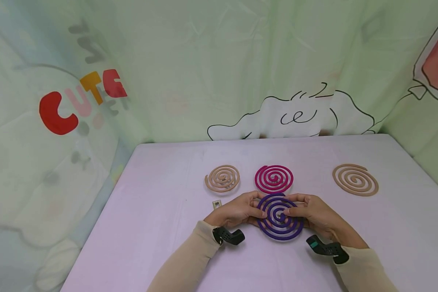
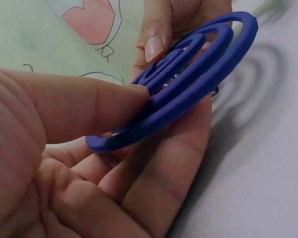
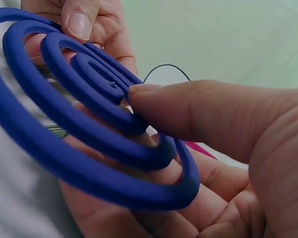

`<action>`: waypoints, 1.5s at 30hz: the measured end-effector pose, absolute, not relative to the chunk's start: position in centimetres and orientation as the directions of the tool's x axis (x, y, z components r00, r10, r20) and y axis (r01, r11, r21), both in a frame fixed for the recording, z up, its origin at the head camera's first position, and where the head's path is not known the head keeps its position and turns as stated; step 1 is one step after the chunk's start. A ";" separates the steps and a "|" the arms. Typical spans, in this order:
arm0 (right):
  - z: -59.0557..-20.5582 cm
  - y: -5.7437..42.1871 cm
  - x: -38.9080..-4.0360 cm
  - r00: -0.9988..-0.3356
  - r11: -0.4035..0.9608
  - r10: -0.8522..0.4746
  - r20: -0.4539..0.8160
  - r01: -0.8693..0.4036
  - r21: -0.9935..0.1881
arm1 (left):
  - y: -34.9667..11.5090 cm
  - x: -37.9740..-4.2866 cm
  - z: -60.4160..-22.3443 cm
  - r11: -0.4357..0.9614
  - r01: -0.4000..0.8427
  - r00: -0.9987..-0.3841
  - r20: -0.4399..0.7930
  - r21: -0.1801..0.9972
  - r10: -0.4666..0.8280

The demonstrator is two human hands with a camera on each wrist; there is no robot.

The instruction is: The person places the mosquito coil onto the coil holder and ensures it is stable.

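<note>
A dark blue-purple mosquito coil (image 1: pixel 282 238) is held up above the table between both hands, tilted toward the head camera. My left hand (image 1: pixel 237 211) pinches its left side, thumb on top and fingers beneath. On the other side my right hand (image 1: pixel 315 215) grips it, its thumb (image 3: pixel 164 101) pressing near the spiral's centre. In the left wrist view the coil (image 2: pixel 169 116) appears nearly edge-on, and a small metallic bit shows through its gaps, mostly hidden. Just behind the coil lies a magenta coil (image 1: pixel 275 178) on the table.
Two tan coils lie on the white-covered table (image 1: pixel 160 211): one tan coil (image 1: pixel 222 177) left of the magenta one, the other tan coil (image 1: pixel 355 179) far right. A small metal piece with a cutout (image 1: pixel 217 201) sits beside the left wrist. A printed curtain (image 1: pixel 204 73) hangs behind.
</note>
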State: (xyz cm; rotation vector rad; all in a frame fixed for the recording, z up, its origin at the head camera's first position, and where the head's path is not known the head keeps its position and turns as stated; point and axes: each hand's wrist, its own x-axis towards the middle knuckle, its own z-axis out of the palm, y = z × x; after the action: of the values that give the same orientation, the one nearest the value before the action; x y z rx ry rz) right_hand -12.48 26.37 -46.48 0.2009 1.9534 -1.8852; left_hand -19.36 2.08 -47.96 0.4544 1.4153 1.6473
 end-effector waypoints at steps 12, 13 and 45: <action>-46.4 26.5 -12.4 -0.901 0.074 -0.189 -0.389 0.382 -0.921 | 2.0 -19.3 -47.7 0.044 -0.378 -0.543 -0.260 0.925 0.798; -46.4 26.5 -12.4 -0.901 0.076 -0.191 -0.389 0.382 -0.921 | 2.0 -19.3 -47.7 0.044 -0.376 -0.543 -0.259 0.925 0.799; -46.3 26.5 -12.3 -0.902 0.096 -0.170 -0.398 0.387 -0.917 | 2.3 -19.4 -47.9 0.065 -0.341 -0.594 -0.269 0.938 0.758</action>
State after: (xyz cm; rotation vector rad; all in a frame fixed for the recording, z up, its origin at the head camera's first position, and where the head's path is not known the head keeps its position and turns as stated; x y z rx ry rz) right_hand -12.32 26.53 -46.26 0.2129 1.9769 -1.8589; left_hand -19.35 2.25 -47.86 0.4367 1.5065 1.6609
